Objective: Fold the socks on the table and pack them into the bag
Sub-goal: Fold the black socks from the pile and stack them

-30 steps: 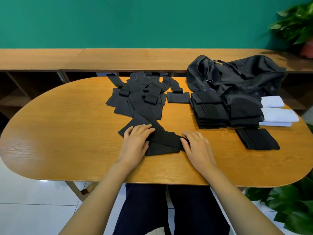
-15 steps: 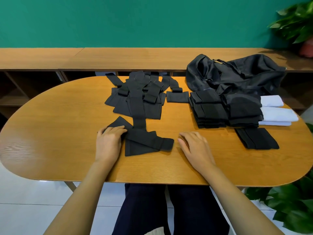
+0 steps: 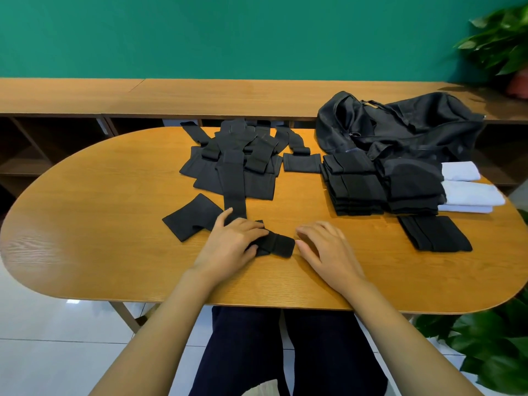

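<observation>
While the person's left hand lies across a long black knitted sock, fingers nearly straight and pressing the cloth onto the oval wooden counter, the right hand rests just beside the sock's free end, fingers loosely bent and holding nothing. The pressing seems meant to pin the fabric so a fold can be made without it sliding. The empty hand looks placed ready to take that end. To the left of the left hand, and a little beyond it, a wider black piece spreads flat; whether it belongs to the same sock cannot be told. Straight beyond the left hand is a loose heap of unfolded black socks, one strip of it reaching down to the thumb. Beyond the right hand stand neat stacks of folded black socks, with folded white socks further right and a slumped black fabric bag just behind them, likely kept close so finished pairs can go in together. The stacks lie outside the bag, so packing appears not yet begun.
</observation>
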